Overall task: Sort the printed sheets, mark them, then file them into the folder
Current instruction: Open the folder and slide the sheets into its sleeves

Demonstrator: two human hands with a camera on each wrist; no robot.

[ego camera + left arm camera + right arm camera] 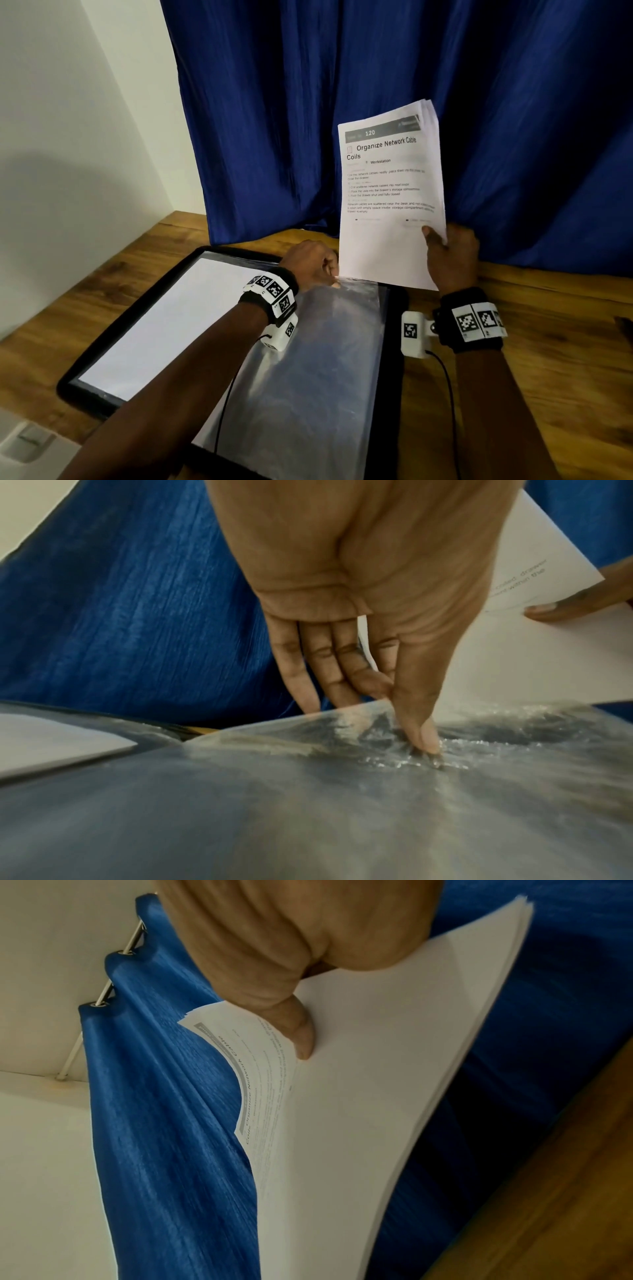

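Filing the sheets into the folder's clear sleeve.
Right hand (pixel 451 255) grips the sheets (pixel 388 192) upright at 1 o'clock above the folder (pixel 395 346) on the counter (pixel 548 342); left hand (pixel 310 262) pinches the sleeve (pixel 325 359) open. Keep the white, printed stack squared, lower edge first.

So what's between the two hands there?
In the head view, only the lower edge of the sheets, held by the right hand, beside the left hand.

Glossy crinkled plastic sleeve (pixel 308 359), matt paper sheets (pixel 387 205) (printed), grainy wooden table (pixel 548 359)
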